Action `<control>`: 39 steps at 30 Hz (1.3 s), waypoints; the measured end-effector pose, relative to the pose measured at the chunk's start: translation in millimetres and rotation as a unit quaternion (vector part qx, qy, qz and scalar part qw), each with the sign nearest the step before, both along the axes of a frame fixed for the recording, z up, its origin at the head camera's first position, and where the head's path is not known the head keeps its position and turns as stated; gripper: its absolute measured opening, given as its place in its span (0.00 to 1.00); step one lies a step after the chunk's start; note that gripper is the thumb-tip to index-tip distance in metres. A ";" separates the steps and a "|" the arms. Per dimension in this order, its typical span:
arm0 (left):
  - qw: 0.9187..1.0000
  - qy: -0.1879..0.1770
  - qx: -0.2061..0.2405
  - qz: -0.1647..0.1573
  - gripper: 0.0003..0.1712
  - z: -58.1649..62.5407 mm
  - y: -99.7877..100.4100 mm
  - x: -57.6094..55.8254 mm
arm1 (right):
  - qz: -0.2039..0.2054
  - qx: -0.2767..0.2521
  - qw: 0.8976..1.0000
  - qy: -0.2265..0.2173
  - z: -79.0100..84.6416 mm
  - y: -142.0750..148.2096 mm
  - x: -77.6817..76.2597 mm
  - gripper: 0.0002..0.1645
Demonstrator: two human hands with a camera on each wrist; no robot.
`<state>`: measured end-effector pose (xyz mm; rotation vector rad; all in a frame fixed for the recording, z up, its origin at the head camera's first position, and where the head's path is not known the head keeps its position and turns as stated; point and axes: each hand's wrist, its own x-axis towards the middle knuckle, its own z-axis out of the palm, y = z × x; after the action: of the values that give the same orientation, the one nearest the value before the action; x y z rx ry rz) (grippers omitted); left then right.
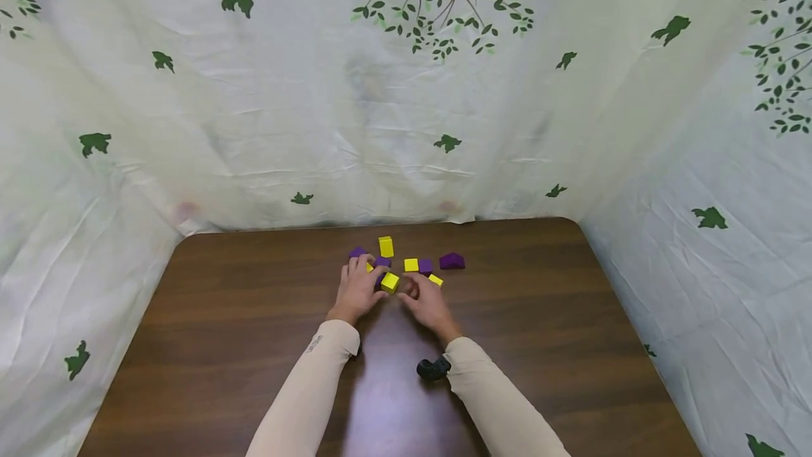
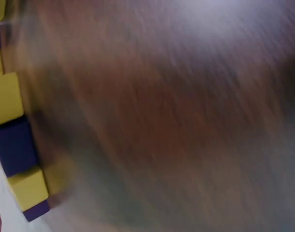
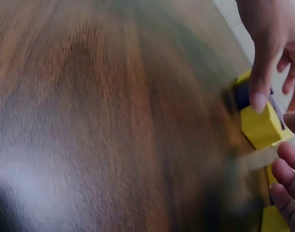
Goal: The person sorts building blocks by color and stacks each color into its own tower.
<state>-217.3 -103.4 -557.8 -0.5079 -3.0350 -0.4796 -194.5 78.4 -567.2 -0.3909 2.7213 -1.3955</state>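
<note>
My left hand [image 1: 357, 289] arches over several toy blocks at the table's far middle. Its thumb lies against the seam of a purple block [image 3: 242, 94] and a tilted yellow cube [image 3: 258, 128], and its fingers curve round the far side. My right hand [image 1: 430, 305] hovers just right of that cube, its fingers loosely bent with nothing visible between them. Behind it a yellow block [image 1: 435, 279] is partly hidden. In the left wrist view a yellow cube [image 2: 6, 101], a purple cube [image 2: 15, 146] and another yellow block [image 2: 29, 188] line up along the left edge.
Beyond the hands stand a taller yellow block [image 1: 385, 246], a yellow cube [image 1: 411, 265], a purple cube [image 1: 425, 266] and a purple arch-like block [image 1: 452, 261]. The brown table [image 1: 241, 344] meets a pale leaf-print curtain [image 1: 285, 125] at its back edge.
</note>
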 end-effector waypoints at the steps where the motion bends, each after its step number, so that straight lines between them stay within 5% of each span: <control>1: 1.000 -0.003 -0.001 0.002 0.28 -1.9 1.9 -1.0 | 0.000 -0.002 1.000 -0.008 -1.2 -2.1 -0.8 0.26; 11: 1.000 -0.004 0.012 0.028 0.21 -9.7 1.3 -5.2 | 0.011 0.028 0.999 -0.040 -16.6 -19.7 -15.3 0.30; 23: 0.998 -0.005 0.057 0.023 0.18 -18.7 -2.5 -5.8 | -0.022 0.055 0.996 -0.059 -23.0 -20.9 -20.5 0.19; 34: 0.995 0.048 0.085 0.003 0.20 -18.2 -7.4 2.5 | -0.028 -0.014 0.999 -0.005 -24.0 -20.0 -8.2 0.22; 39: 0.987 0.080 0.142 -0.003 0.20 -18.1 -8.6 9.9 | -0.033 -0.042 0.998 0.015 -19.3 -19.9 -0.6 0.22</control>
<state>-207.4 -112.1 -575.9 -0.5102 -2.7508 -0.8134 -195.1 58.5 -586.5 -0.3326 2.7297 -1.5377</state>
